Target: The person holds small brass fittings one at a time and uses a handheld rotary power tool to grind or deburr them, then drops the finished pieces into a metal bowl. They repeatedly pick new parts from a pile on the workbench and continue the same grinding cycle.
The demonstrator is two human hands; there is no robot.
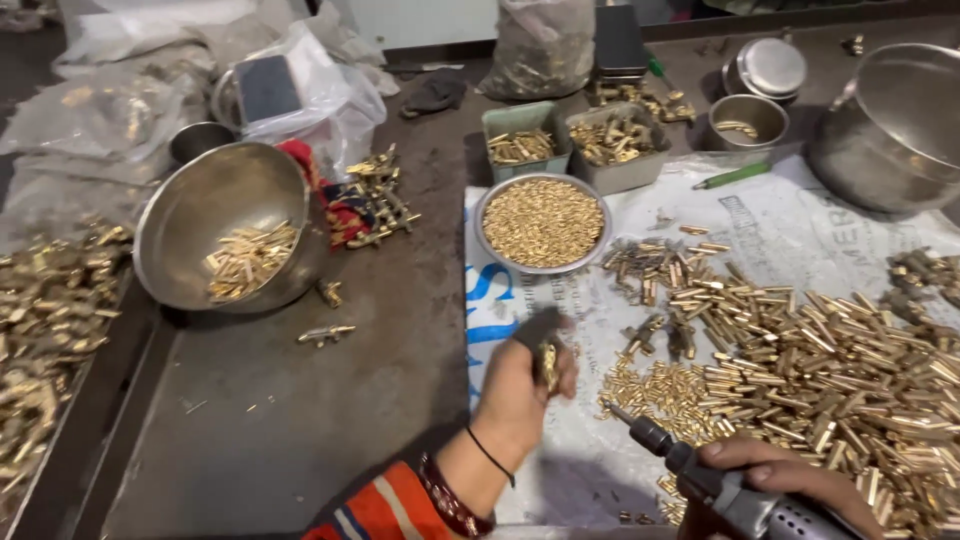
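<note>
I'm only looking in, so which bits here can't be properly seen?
- Brass part in the left hand: blurred, and fingers cover it, so its shape is unclear.
- Power tool in the right hand: body cut off by the bottom edge.
- Big steel pot: cut by the right edge, contents hidden.
- Bag at the top: contents too hazy to tell.

In front of me a sheet (800, 230) covers the right of the table (300, 420). On it a heap of pins (850, 370) lies right, a round dish (542, 222) behind my left hand (520, 395). Two trays (575, 145) sit behind the dish. A bowl (225, 225) sits far left, a big pot (895, 125) far right
</note>
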